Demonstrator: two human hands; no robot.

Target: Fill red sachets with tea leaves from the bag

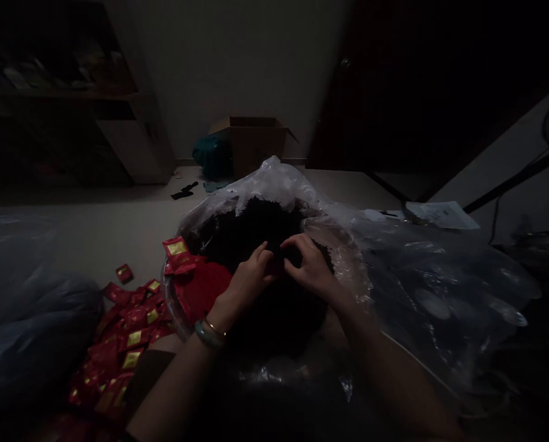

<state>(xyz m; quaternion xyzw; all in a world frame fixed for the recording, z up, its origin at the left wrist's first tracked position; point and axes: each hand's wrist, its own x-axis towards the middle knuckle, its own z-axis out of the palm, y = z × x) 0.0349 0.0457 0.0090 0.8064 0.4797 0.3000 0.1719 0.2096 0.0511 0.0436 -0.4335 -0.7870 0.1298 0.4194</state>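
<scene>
Both hands are over a mound of dark, loose, dried leaf-like material (265, 215) in a container lined with clear plastic. My left hand (249, 276), a bangle and a thin bracelet on its wrist, has curled fingers around what looks like a dark red packet (276, 265), hard to see in the gloom. Facing it, my right hand (309, 267) bends its thumb and fingers inward close to that packet. Whatever lies between its fingertips is too dark to make out. To the left of my left hand, red packets (201, 285) rest inside the container's rim, one with a gold label (177, 248).
Several red and gold packets (134, 319) lie piled at the lower left. Clear plastic sheeting (422, 288) spreads on the right, and a filled plastic bag (30, 331) bulges at far left. Against the wall stand an open cardboard box (258, 147) and a teal bundle (212, 156).
</scene>
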